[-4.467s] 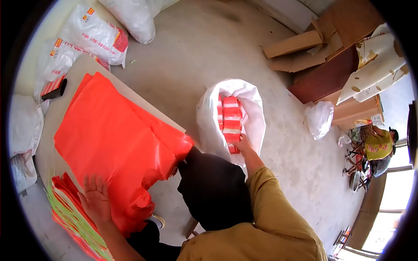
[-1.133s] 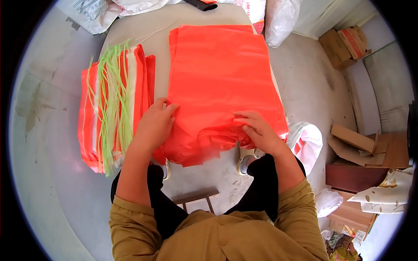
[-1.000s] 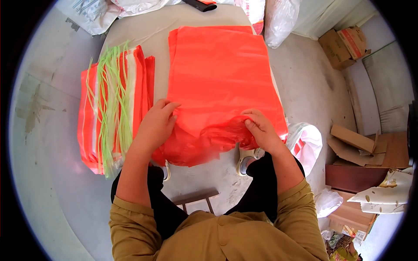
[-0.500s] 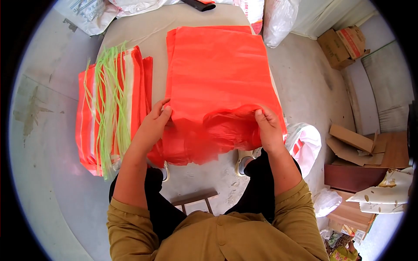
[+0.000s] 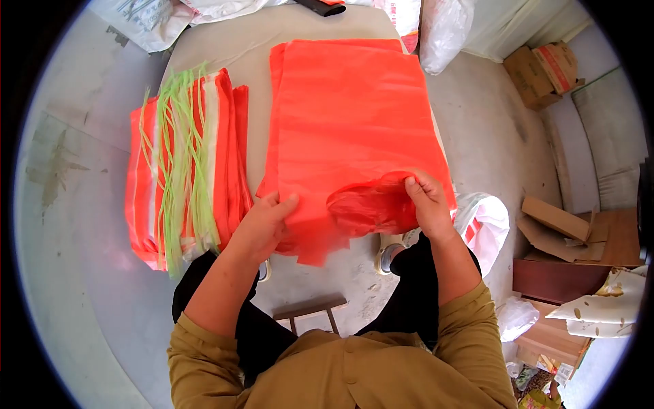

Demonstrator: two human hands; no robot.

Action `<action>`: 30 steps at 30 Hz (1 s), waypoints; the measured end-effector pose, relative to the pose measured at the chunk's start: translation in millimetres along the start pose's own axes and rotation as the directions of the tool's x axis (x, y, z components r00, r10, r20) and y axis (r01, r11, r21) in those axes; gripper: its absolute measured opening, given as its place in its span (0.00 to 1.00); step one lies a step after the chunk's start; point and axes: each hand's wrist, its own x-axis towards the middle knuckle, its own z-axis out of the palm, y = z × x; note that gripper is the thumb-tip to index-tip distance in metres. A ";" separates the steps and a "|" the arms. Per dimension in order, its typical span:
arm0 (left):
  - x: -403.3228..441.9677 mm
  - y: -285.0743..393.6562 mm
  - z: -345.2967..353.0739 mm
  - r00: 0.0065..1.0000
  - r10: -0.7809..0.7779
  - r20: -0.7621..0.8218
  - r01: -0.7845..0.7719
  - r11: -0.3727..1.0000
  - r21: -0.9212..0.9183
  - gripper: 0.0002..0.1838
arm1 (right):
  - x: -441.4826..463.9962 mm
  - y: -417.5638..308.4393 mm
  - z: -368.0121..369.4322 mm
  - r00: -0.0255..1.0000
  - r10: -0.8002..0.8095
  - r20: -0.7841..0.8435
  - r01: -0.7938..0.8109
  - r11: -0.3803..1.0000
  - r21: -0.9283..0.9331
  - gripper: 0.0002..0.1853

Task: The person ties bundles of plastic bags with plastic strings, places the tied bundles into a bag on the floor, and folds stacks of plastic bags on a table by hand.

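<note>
A stack of thin red plastic sheets or bags (image 5: 354, 109) lies on the beige tabletop (image 5: 255, 88), its near edge crumpled and hanging over the front. My right hand (image 5: 430, 204) pinches the top layer at the near right, where it lifts into a dark, open fold. At the near left edge, my left hand (image 5: 269, 221) has thumb and fingers closed on the red plastic. Left of the stack is a folded red and white striped bundle (image 5: 228, 157), with loose light-green strings (image 5: 180, 163) draped across it.
A white sack (image 5: 487, 221) with red items inside stands on the floor at the right. Filled plastic bags (image 5: 446, 31) and a black object (image 5: 321, 7) are at the far edge. Cardboard boxes (image 5: 541, 75) are at the right. A stool (image 5: 310, 310) is between my legs.
Since half a second ago, my left hand has moved right and nearer to me. My right hand still grips the lifted fold. Earlier, my right hand was at the white sack and my left hand was open.
</note>
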 end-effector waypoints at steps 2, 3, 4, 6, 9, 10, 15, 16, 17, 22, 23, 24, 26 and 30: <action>-8.6 -0.7 -5.2 0.997 -0.068 -0.019 0.069 0.997 0.043 0.23 | -4.0 -3.4 -4.1 0.989 0.037 0.143 -0.021 0.994 -0.111 0.13; -12.9 -1.7 -7.1 0.994 -0.103 -0.030 0.104 0.992 0.066 0.23 | -5.0 -6.1 -4.6 0.977 0.032 0.212 0.011 0.980 -0.199 0.13; -13.8 -8.2 -11.1 0.997 -0.083 -0.004 0.083 0.991 0.104 0.21 | -5.9 -8.8 -5.0 0.959 0.027 0.280 0.055 0.959 -0.279 0.13; -13.5 -23.8 -18.6 0.997 -0.046 0.054 0.036 0.983 0.179 0.16 | -3.6 -12.3 -5.7 0.906 -0.011 0.422 0.232 0.849 -0.476 0.13; -21.7 -26.4 -18.0 0.987 -0.151 0.062 0.128 0.950 0.284 0.15 | -9.6 -8.1 -3.4 0.879 -0.001 0.477 0.310 0.762 -0.569 0.15; -24.4 -23.9 -13.2 0.990 -0.137 0.020 0.123 0.939 0.322 0.14 | -12.1 -7.5 -2.9 0.878 -0.008 0.479 0.326 0.742 -0.585 0.14; -28.1 1.7 -7.3 0.992 -0.121 -0.038 0.123 0.840 0.529 0.10 | -16.0 -6.6 -0.5 0.855 -0.051 0.516 0.414 0.666 -0.621 0.14; -26.6 2.8 -7.5 0.994 -0.101 -0.037 0.106 0.852 0.513 0.10 | -16.2 -6.2 0.1 0.852 -0.072 0.519 0.427 0.669 -0.608 0.12; -24.5 3.7 -7.2 0.996 -0.080 -0.036 0.088 0.864 0.496 0.10 | -15.8 -5.3 0.9 0.847 -0.094 0.522 0.441 0.672 -0.595 0.11; -13.2 4.7 11.2 0.998 0.060 -0.021 -0.040 0.849 0.526 0.11 | -15.2 5.4 -3.2 0.803 -0.126 0.583 0.532 0.592 -0.605 0.14; -11.2 2.6 15.4 0.994 0.112 -0.012 -0.090 0.856 0.509 0.11 | -15.6 6.3 -3.0 0.802 -0.133 0.583 0.535 0.594 -0.601 0.13; -9.7 0.7 18.0 0.987 0.163 -0.006 -0.139 0.860 0.491 0.11 | -15.5 6.8 -2.8 0.801 -0.141 0.582 0.538 0.596 -0.596 0.13; -8.7 -1.8 14.0 0.990 0.139 0.031 -0.137 0.869 0.475 0.13 | -15.2 7.4 -3.1 0.796 -0.143 0.589 0.547 0.588 -0.596 0.13; -12.3 2.5 6.6 1.000 -0.026 -0.007 0.026 0.882 0.470 0.15 | -16.6 9.6 -2.4 0.790 -0.133 0.598 0.552 0.579 -0.600 0.12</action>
